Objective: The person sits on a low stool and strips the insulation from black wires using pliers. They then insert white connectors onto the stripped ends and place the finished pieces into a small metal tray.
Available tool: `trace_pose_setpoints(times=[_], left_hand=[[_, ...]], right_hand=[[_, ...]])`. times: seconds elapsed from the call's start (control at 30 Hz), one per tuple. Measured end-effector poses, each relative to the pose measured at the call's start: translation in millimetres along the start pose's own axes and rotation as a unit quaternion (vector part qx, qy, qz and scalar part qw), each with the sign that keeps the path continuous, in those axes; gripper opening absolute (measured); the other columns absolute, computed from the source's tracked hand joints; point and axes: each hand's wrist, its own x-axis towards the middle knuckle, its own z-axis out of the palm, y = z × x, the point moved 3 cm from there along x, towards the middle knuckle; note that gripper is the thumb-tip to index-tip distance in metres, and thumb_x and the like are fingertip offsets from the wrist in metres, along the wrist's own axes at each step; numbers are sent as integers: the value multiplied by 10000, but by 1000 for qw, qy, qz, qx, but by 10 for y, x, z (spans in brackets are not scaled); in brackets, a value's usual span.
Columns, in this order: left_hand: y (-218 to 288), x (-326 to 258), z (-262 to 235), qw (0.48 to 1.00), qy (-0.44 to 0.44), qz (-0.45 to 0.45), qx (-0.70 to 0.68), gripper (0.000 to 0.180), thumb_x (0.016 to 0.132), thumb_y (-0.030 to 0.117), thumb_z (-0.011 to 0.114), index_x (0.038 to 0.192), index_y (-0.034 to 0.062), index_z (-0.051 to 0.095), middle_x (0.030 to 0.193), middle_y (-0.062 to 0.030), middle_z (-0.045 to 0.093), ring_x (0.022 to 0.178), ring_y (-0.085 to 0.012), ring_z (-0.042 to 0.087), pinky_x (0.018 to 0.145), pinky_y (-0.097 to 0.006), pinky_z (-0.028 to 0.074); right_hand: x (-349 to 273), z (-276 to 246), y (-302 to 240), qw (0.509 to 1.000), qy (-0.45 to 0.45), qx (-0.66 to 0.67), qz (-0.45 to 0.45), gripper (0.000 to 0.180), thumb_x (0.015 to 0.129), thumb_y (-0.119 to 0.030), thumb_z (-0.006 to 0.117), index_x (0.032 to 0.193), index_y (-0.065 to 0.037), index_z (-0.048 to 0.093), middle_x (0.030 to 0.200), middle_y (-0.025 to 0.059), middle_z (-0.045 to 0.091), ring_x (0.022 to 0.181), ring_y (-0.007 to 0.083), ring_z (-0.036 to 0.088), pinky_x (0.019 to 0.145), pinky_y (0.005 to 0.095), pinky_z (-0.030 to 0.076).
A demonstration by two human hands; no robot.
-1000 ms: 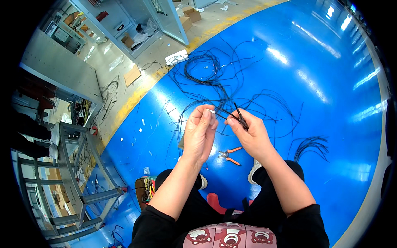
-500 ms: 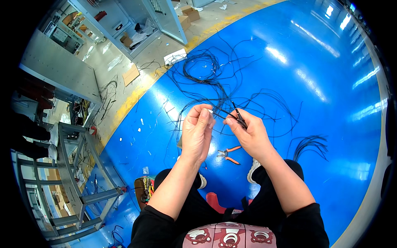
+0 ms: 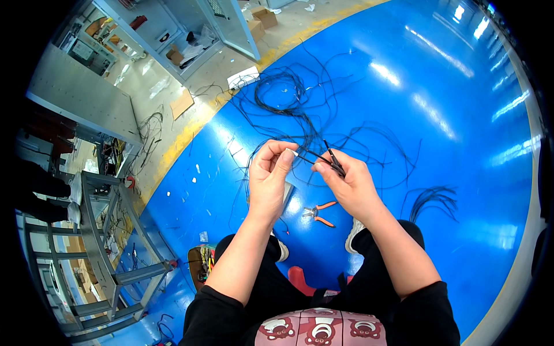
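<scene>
Between thumb and forefinger, my left hand (image 3: 270, 183) pinches a small white sleeve (image 3: 292, 152) at the end of a thin black wire. My right hand (image 3: 351, 183) is closed around a few black wires (image 3: 330, 151), whose short ends stick up past the fingers. One wire spans the gap between both hands. Below them on the blue floor lies a pair of wire strippers (image 3: 312, 213) with orange handles. A pale flat object (image 3: 287, 192) shows partly behind my left wrist; the hand hides the rest.
Loose coils of black wire (image 3: 283, 95) spread over the floor beyond my hands. Another wire bundle (image 3: 433, 202) lies to the right. At left stand a grey metal frame (image 3: 115, 277) and open cabinets (image 3: 190, 34). A container of tools (image 3: 200, 262) sits beside my left leg.
My left hand has turned slightly, and its fingers have shifted on the white sleeve. More of the pale object behind it shows. My right hand has hardly moved.
</scene>
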Motion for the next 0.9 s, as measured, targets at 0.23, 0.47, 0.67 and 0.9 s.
trace_pose_setpoints(times=[0.23, 0.47, 0.67, 0.9], left_hand=[[-45, 12, 9, 991, -36, -65, -111, 170, 920, 187, 636, 993, 35, 616, 784, 29, 549, 715, -59, 458, 661, -211, 377], [-13, 9, 5, 996, -30, -47, -71, 186, 911, 193, 650, 1005, 35, 623, 786, 29, 559, 720, -60, 469, 661, -212, 383], [-19, 3, 34, 996, -43, -65, -46, 189, 907, 190, 655, 1016, 38, 629, 790, 32, 562, 720, -60, 473, 669, -201, 392], [-134, -74, 182, 992, -37, -98, -64, 144, 904, 198, 659, 959, 70, 623, 770, 47, 547, 715, -45, 474, 672, -191, 394]], right_hand=[[-8, -8, 37, 999, 18, 38, -2, 111, 901, -119, 601, 907, -9, 611, 632, 36, 528, 565, 71, 432, 498, 264, 352], [5, -19, 25, 1000, 11, 23, 6, 116, 906, -123, 598, 906, -8, 610, 635, 36, 531, 569, 73, 434, 500, 267, 351], [-9, -6, 15, 999, -1, 38, 6, 139, 911, -141, 602, 885, -4, 597, 636, 38, 532, 583, 79, 444, 509, 273, 357], [27, 14, 131, 999, 12, 41, -20, 182, 925, -160, 584, 882, 2, 513, 674, 48, 503, 625, 95, 440, 540, 287, 370]])
